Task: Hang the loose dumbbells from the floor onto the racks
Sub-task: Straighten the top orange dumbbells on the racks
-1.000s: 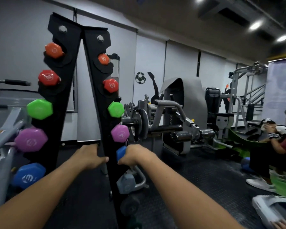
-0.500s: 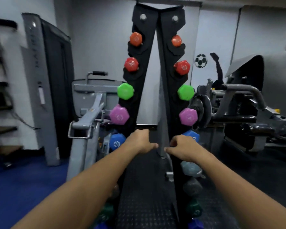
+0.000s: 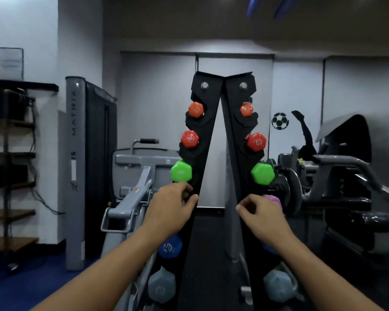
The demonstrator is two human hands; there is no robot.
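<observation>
A black A-frame rack stands straight ahead with its two uprights meeting at the top. Pairs of hex dumbbells hang on it: orange, red, green, then blue and pale grey-blue lower down. My left hand grips the left upright just under the green dumbbell, thumb round the inner edge, and hides the purple one there. My right hand grips the right upright beside a purple dumbbell. No loose dumbbell on the floor is in view.
A grey weight machine frame stands close behind the rack at left, beside a tall grey Matrix tower. Dark shelves line the left wall. A plate-loaded machine fills the right. Black rubber floor runs between the uprights.
Both hands have slid up the uprights from the blue dumbbells' level to the purple ones'. My view has swung left and lifted, so the rack is centred.
</observation>
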